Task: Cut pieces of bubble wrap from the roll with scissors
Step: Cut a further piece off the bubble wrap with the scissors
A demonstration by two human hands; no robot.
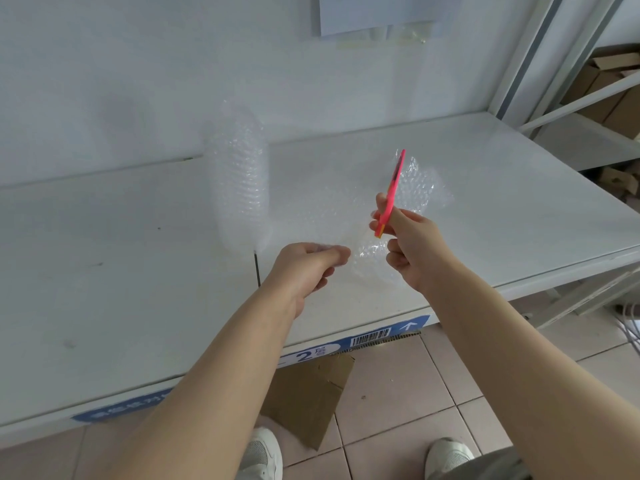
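Observation:
A clear bubble wrap roll (pixel 240 181) stands on edge on the white table (pixel 121 271), against the wall. A loose sheet of bubble wrap (pixel 370 258) runs from the roll toward me. My left hand (pixel 304 268) pinches the sheet's near edge. My right hand (pixel 408 251) grips pink scissors (pixel 393 190), blades pointing up and away, just right of the pinched spot. More crumpled bubble wrap (pixel 420 187) lies behind the scissors.
A metal shelf rack (pixel 568 109) with cardboard boxes stands at the right. A flat piece of cardboard (pixel 308 396) lies on the tiled floor under the table edge, near my shoes. A paper sheet (pixel 377 12) hangs on the wall.

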